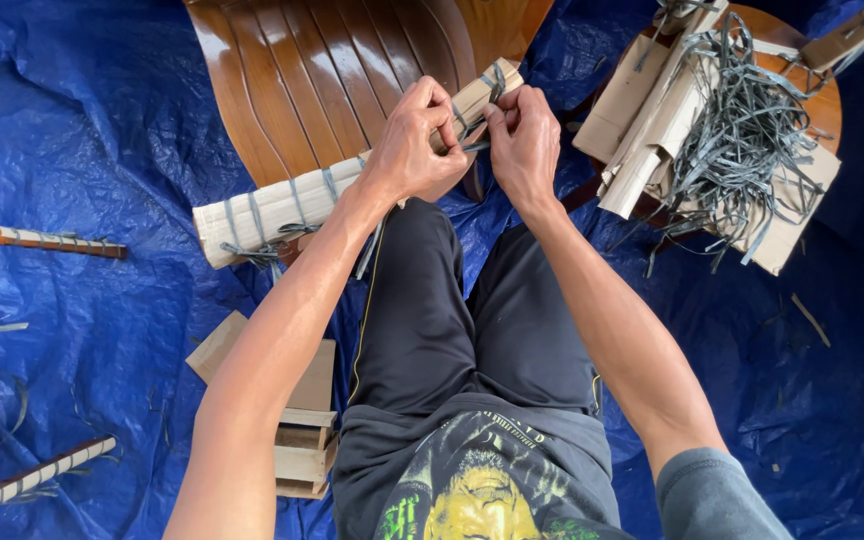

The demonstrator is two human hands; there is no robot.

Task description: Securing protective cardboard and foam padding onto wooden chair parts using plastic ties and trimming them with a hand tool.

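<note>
Both hands met at the far end of the wrapped chair rail (272, 205), which lay across the knees — propped there for reach. The left hand (414, 140) and right hand (524, 140) each pinched the grey strap (474, 130), fingers closed, directly over the rail — apparently to keep it taut.

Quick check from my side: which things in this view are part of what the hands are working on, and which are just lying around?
In hand:
left hand
right hand
grey strap pinched between them
paper-wrapped chair rail
wooden chair seat

Lying about:
pile of cut straps and cardboard
small wooden stool
wrapped chair part
blue tarp
</note>
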